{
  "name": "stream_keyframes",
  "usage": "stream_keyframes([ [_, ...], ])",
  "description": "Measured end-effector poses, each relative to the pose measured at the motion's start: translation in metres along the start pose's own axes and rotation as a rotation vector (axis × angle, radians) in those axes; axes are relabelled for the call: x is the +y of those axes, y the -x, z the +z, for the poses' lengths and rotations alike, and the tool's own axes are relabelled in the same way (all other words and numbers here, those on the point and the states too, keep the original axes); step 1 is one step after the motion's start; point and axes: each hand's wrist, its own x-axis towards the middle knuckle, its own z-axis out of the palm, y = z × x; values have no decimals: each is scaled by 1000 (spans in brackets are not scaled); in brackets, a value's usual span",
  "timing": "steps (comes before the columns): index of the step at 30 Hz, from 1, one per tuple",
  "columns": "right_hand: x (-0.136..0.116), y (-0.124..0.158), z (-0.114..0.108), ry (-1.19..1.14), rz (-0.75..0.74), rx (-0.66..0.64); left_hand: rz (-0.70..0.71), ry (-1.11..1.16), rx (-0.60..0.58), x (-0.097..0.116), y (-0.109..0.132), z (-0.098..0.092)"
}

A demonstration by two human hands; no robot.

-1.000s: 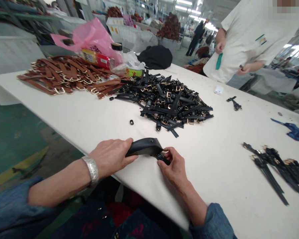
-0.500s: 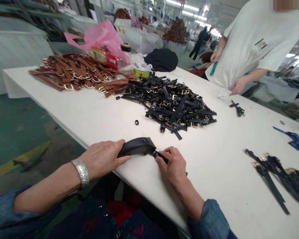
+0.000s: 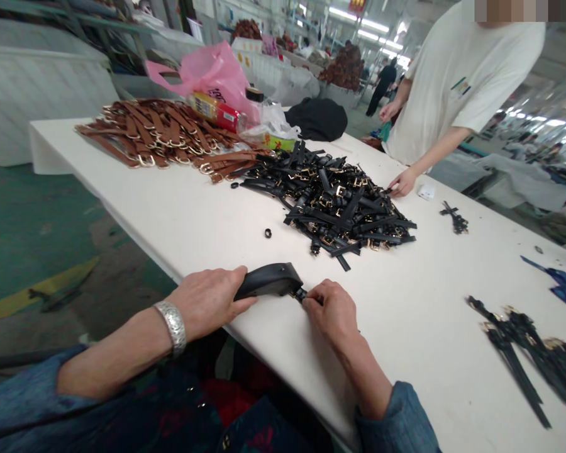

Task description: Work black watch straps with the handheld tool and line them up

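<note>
- Gripping one end of a curved black tool (image 3: 270, 280), your left hand (image 3: 212, 299) is closed around it near the edge of the white table (image 3: 419, 352)
- Your right hand (image 3: 332, 311) is closed too, pinching a small black strap (image 3: 300, 294) at the tool's other end
- Beyond your hands lies a heap of black straps (image 3: 346, 211), with a small black loop (image 3: 268, 233) in front
- A co-worker's hand (image 3: 403, 182) touches the heap's far right edge

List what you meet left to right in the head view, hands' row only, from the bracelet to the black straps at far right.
Silver-coloured bracelet → left hand → curved black piece → right hand → loose black straps.
</note>
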Motion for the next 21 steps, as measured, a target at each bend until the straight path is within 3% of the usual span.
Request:
stream_keyframes([
  [3,-2,-10,-6,-17,41,-110,1,6,5,0,0,2],
  [6,1,-15,-4,-18,30,-121,-1,9,4,-1,1,4],
  [10,6,-9,5,-23,49,-73,-1,9,3,-1,1,5],
  [15,12,1,12,-109,63,103,-3,9,3,1,3,3],
  [21,5,4,2,-10,-82,-52,-4,11,8,0,2,5],
])
